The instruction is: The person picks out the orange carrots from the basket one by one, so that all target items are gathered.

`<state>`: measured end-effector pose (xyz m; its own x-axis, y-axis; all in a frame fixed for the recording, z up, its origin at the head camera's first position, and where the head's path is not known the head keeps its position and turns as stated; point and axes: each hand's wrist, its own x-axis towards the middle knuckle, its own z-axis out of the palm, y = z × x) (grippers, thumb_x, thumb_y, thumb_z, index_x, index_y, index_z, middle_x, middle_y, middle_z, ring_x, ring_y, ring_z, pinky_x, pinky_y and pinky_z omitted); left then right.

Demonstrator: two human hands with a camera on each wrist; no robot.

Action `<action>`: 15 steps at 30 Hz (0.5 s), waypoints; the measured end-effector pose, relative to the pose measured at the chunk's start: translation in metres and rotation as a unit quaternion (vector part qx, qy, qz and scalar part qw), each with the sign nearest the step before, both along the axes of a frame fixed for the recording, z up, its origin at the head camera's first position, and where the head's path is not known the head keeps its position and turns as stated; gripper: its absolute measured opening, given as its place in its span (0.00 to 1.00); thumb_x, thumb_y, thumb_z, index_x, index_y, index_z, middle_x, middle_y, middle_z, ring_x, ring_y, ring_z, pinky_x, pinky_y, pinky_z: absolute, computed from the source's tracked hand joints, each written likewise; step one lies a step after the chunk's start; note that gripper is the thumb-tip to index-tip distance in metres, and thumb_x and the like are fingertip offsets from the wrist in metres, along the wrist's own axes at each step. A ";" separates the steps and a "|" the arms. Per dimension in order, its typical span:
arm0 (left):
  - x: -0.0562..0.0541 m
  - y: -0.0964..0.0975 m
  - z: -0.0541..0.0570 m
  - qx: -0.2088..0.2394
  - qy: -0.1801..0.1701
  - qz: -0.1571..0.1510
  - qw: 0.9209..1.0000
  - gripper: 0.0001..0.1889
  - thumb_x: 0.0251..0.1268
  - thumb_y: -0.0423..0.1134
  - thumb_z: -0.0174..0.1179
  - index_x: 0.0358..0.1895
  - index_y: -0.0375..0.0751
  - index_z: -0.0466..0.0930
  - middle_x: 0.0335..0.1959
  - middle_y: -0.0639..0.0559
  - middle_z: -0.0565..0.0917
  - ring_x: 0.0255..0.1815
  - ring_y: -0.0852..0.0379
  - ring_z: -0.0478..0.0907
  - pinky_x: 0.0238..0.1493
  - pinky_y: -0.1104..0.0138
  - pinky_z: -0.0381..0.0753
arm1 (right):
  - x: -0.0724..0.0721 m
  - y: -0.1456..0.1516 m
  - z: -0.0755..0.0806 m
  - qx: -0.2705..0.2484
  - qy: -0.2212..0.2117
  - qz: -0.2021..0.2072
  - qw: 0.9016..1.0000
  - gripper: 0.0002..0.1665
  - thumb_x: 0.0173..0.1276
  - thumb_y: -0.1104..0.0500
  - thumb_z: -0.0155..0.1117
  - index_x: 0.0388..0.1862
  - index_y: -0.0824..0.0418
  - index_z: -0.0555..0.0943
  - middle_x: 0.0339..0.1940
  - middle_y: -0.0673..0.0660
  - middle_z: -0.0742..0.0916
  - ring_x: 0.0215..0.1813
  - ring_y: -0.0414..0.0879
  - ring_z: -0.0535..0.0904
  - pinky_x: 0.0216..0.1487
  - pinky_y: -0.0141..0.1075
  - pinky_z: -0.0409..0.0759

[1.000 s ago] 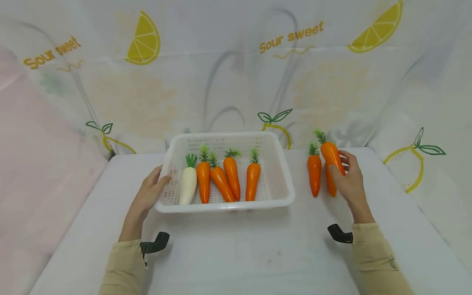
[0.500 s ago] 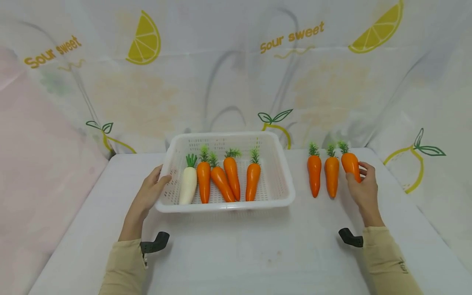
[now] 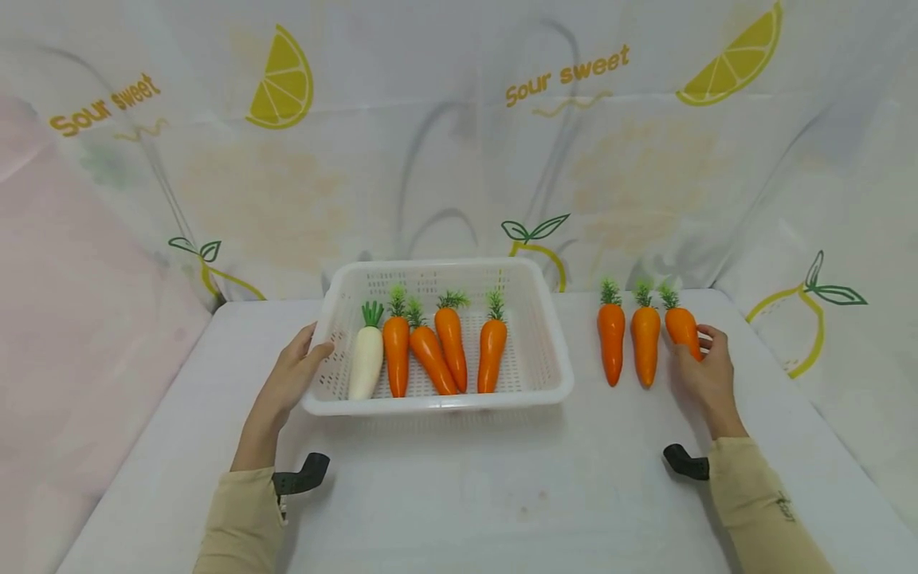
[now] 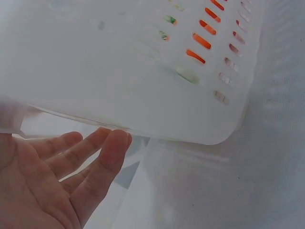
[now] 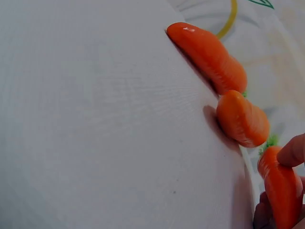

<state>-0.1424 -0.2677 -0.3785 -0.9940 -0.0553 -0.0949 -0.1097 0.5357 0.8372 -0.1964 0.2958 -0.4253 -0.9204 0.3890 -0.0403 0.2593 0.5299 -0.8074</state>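
My left hand (image 3: pixel 290 373) holds the left rim of a white plastic basket (image 3: pixel 445 402), thumb over the edge. In the left wrist view, the fingers (image 4: pixel 90 174) meet the basket's edge. Inside the basket lie a white radish (image 3: pixel 367 363) and several orange carrots (image 3: pixel 492 351) with green tops. At the right, my right hand (image 3: pixel 706 375) grips a carrot (image 3: pixel 681 328) around its lower part, which the fingers partly hide. In the right wrist view, thumb and fingers are on both sides of this carrot (image 5: pixel 281 191).
Two more carrots, one at the left (image 3: pixel 611 343) and one in the middle (image 3: pixel 645 347), lie beside the held one in a row. A white cloth covers the table (image 3: pixel 488 494). Behind it hangs a lemon-printed curtain (image 3: pixel 459 183).
My right hand has carried its carrot rightward and down from over the middle carrot to the right end of the row. The left hand and basket stay put.
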 end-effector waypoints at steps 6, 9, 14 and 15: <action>0.001 0.000 -0.001 0.004 0.000 -0.004 1.000 0.30 0.74 0.50 0.39 0.75 0.44 0.48 0.70 0.35 0.62 0.60 0.37 0.70 0.48 0.58 0.72 | -0.005 0.002 -0.004 0.014 -0.001 0.009 1.000 0.36 0.69 0.53 0.43 0.72 0.66 0.50 0.66 0.75 0.66 0.63 0.66 0.64 0.64 0.55 0.63; 0.001 0.000 -0.001 0.006 0.000 -0.005 1.000 0.30 0.74 0.50 0.38 0.75 0.44 0.48 0.70 0.34 0.61 0.61 0.37 0.70 0.50 0.56 0.72 | -0.009 0.003 -0.005 0.023 -0.002 0.023 0.999 0.36 0.70 0.52 0.43 0.72 0.68 0.51 0.65 0.75 0.66 0.63 0.67 0.64 0.63 0.56 0.63; 0.001 0.000 -0.001 0.005 0.002 -0.007 1.000 0.30 0.74 0.50 0.38 0.75 0.44 0.47 0.70 0.34 0.62 0.60 0.36 0.70 0.48 0.56 0.73 | -0.012 0.002 -0.005 0.040 -0.012 0.051 0.998 0.37 0.71 0.52 0.42 0.72 0.69 0.50 0.65 0.76 0.65 0.62 0.68 0.64 0.63 0.57 0.63; 0.001 0.000 -0.001 0.004 0.003 -0.007 1.000 0.30 0.74 0.50 0.38 0.75 0.43 0.47 0.70 0.34 0.62 0.59 0.36 0.71 0.48 0.57 0.74 | -0.013 0.002 -0.005 0.045 -0.012 0.057 0.997 0.37 0.71 0.52 0.42 0.71 0.70 0.50 0.65 0.77 0.66 0.62 0.68 0.64 0.63 0.57 0.63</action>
<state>-0.1415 -0.2679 -0.3791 -0.9952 -0.0400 -0.0895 -0.0971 0.5302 0.8423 -0.2091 0.2978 -0.4305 -0.9580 0.2847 -0.0330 0.2122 0.6272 -0.7494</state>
